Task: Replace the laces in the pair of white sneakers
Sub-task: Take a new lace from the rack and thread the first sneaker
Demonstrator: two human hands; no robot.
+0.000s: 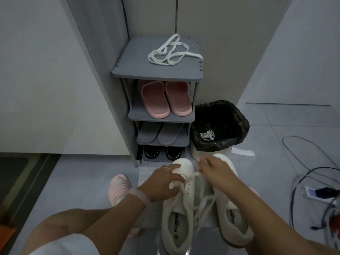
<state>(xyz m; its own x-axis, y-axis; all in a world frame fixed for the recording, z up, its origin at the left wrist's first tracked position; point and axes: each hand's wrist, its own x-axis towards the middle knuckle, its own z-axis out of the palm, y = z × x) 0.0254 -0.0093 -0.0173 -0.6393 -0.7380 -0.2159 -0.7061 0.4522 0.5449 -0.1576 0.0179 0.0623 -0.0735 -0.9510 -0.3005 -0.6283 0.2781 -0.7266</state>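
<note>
Two white sneakers (202,208) on floor; left hand (161,183) grip holds lace (191,197); right hand (211,168) grip unclear.

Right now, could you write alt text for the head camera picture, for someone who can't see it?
A person crouches over two white sneakers on the floor, left hand holding the left shoe, right hand pulling its lace. Ahead, white laces lie on top of a grey shoe rack, and a lined bin beside it holds a lace.
</note>
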